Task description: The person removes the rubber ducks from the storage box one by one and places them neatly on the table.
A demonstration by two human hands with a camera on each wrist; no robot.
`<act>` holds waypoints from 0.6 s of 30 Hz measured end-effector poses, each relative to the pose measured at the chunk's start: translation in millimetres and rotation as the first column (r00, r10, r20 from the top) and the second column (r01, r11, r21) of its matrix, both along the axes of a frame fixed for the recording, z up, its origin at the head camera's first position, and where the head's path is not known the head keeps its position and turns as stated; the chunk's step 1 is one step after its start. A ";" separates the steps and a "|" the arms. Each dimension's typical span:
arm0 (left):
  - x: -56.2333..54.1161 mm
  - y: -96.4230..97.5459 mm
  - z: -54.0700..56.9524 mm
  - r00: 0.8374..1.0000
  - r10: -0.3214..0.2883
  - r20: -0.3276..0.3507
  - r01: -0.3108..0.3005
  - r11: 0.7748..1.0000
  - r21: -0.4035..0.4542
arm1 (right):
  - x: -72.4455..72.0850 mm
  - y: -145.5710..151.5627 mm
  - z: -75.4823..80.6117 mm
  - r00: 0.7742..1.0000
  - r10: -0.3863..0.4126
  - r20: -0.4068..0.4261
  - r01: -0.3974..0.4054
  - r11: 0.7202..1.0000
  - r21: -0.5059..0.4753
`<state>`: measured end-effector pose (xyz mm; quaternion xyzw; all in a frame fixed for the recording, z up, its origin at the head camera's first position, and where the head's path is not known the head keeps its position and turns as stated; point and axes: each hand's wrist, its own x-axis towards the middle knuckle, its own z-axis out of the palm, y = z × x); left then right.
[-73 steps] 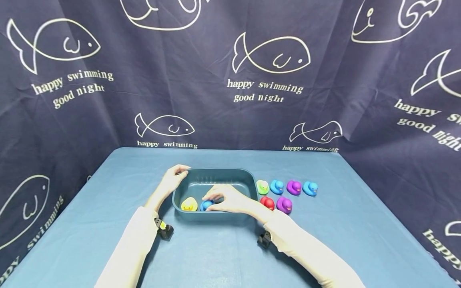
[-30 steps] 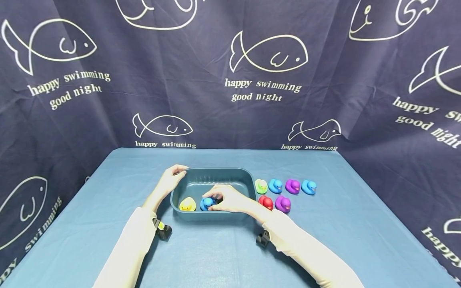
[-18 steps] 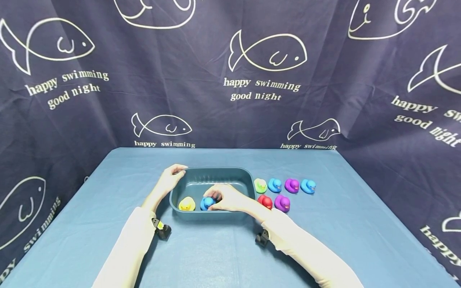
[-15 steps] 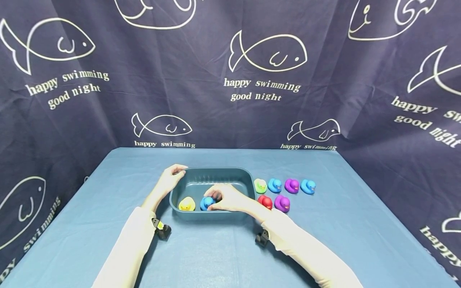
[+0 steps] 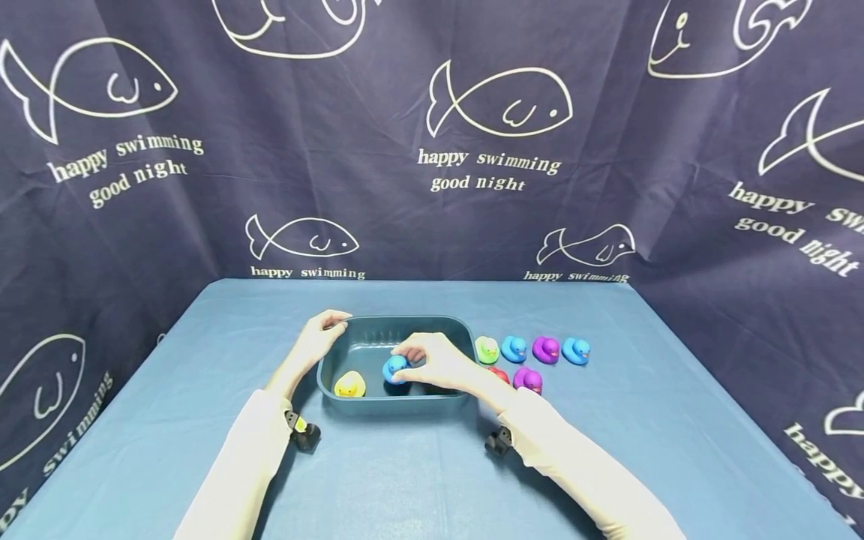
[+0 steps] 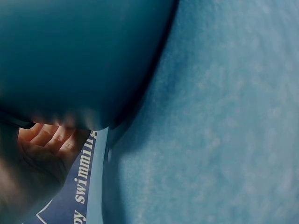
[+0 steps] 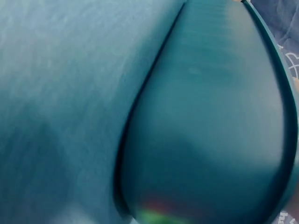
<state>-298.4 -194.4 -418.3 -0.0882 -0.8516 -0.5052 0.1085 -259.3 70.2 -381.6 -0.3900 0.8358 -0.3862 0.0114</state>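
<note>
A dark teal plastic bin (image 5: 398, 403) stands on the blue cloth. At its far left corner my left hand (image 5: 316, 339) holds the rim; the left wrist view shows its fingers (image 6: 60, 137) against the bin's outer wall. Inside, my right hand (image 5: 442, 361) pinches a blue rubber duck (image 5: 394, 368) between thumb and fingers, raised off the bin floor with a shadow beneath. A yellow rubber duck (image 5: 349, 385) sits in the near left corner. The right wrist view shows mainly the bin's wall (image 7: 205, 121), not the fingers or the duck.
Right of the bin, a back row holds a green duck (image 5: 487, 350), a blue duck (image 5: 514, 349), a purple duck (image 5: 545, 349) and another blue duck (image 5: 576, 351). Before them sit a purple duck (image 5: 527, 379) and a red duck (image 5: 500, 373), partly hidden by the right arm.
My right hand has lifted the blue duck off the bin floor, moving up and slightly right. My left hand stays on the rim; the yellow duck has not moved.
</note>
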 end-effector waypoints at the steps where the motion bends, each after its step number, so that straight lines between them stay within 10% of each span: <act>1: 0.2 0.1 0.5 1.000 -0.001 0.001 0.001 1.000 0.004 | 0.4 1.4 1.6 1.000 -0.003 -0.003 0.003 1.000 -0.003; 18: -2.6 0.6 -2.3 1.000 0.003 0.014 -0.003 1.000 -0.025 | 9.3 29.9 15.1 0.990 0.002 -0.143 -0.009 0.999 -0.051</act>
